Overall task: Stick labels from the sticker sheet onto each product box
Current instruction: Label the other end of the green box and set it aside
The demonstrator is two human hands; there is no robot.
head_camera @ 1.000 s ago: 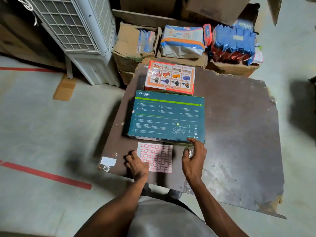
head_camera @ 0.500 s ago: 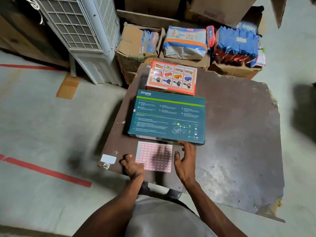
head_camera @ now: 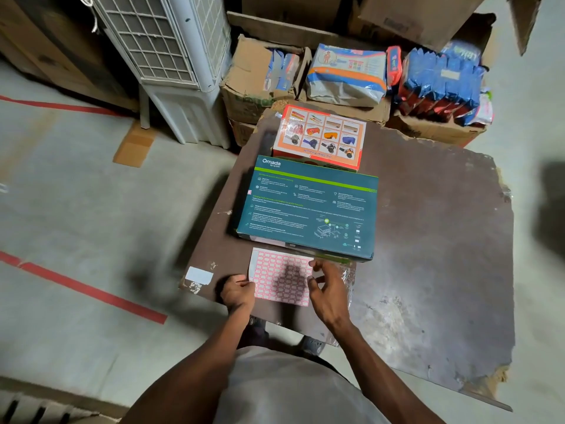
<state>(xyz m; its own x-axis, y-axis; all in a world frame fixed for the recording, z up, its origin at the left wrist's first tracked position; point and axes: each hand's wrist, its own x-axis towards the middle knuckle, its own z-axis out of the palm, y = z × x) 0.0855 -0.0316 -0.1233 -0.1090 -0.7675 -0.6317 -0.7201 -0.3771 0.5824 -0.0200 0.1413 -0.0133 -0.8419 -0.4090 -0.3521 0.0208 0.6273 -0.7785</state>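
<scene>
Head view: white sticker sheet with red-bordered labels (head_camera: 279, 278) lies flat on the worn brown board table (head_camera: 428, 240), at 6 o'clock of the flat teal printed product box (head_camera: 308, 209); an orange-and-white picture box (head_camera: 321, 136) sits at its 12. Left hand (head_camera: 238, 293) pins the sheet's left edge, fingers curled on it. Right hand (head_camera: 328, 286) hovers over the right edge, fingers loosely bent, grasping nothing. Advice: keep the sheet pinned, lift one label by a corner with a nail, peel slowly.
</scene>
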